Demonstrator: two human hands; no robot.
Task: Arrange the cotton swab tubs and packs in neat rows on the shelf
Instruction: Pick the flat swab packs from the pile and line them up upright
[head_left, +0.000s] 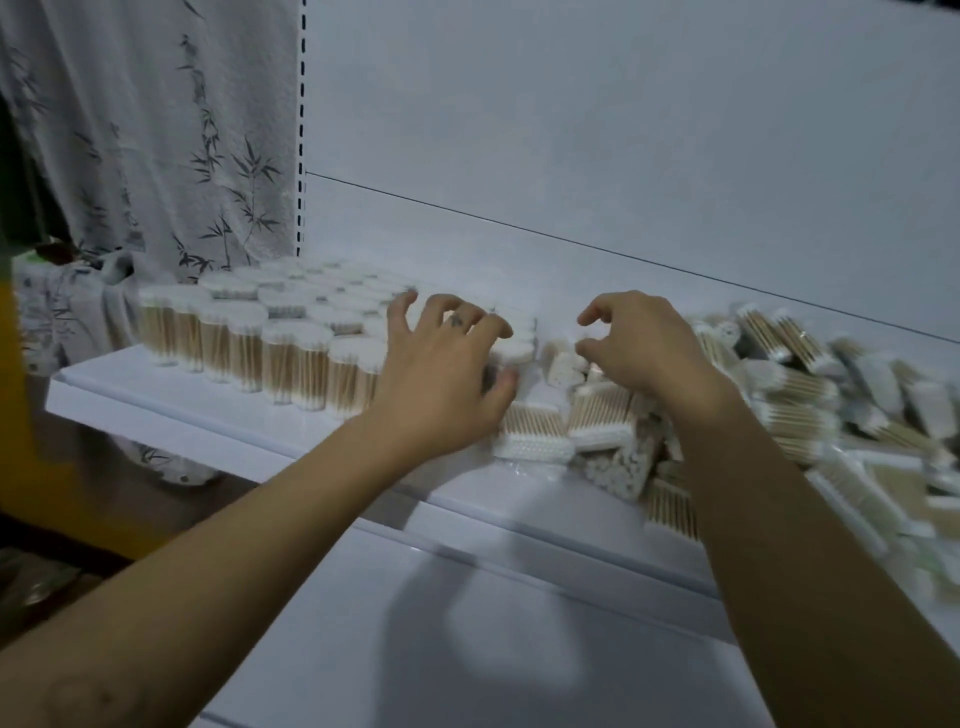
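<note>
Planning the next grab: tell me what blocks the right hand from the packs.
Nothing visible. The right hand hovers just above the loose packs; the left hand is aside, at the tubs.

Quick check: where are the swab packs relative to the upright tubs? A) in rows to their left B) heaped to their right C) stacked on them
B: the packs lie jumbled right of the standing tubs on the shelf.
</note>
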